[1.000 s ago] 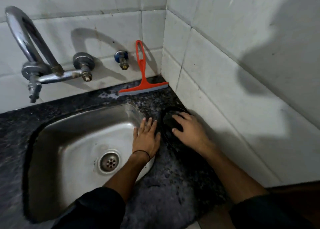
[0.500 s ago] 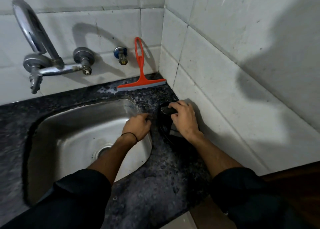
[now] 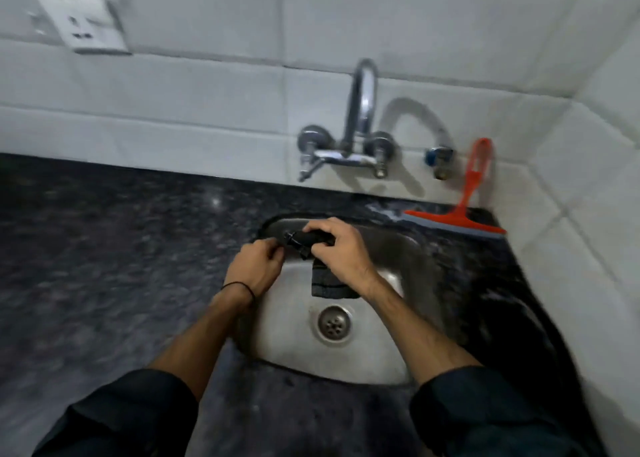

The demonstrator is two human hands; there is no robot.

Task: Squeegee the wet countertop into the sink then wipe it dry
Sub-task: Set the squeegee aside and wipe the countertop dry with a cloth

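Observation:
Both hands hold a black cloth point(image 3: 320, 280) over the steel sink point(image 3: 377, 352). My right hand point(image 3: 341, 252) grips its bunched top, and the rest hangs down toward the drain. My left hand point(image 3: 256, 266) pinches the cloth's left end, fingers closed. The red squeegee point(image 3: 464, 200) stands on the dark speckled countertop point(image 3: 114, 249) at the back right, its handle leaning on the tiled wall, untouched. Water glistens on the counter beside its blade.
A chrome wall tap point(image 3: 360, 121) arches over the sink's back edge. A small blue valve point(image 3: 438, 157) sits to its right. A white wall socket point(image 3: 83, 24) is at the upper left. Tiled walls close off the back and right side.
The cloth has been lifted off the counter to the right of the sink and brought over the basin, both hands now gripping it. The view has swung left, showing the long stretch of counter.

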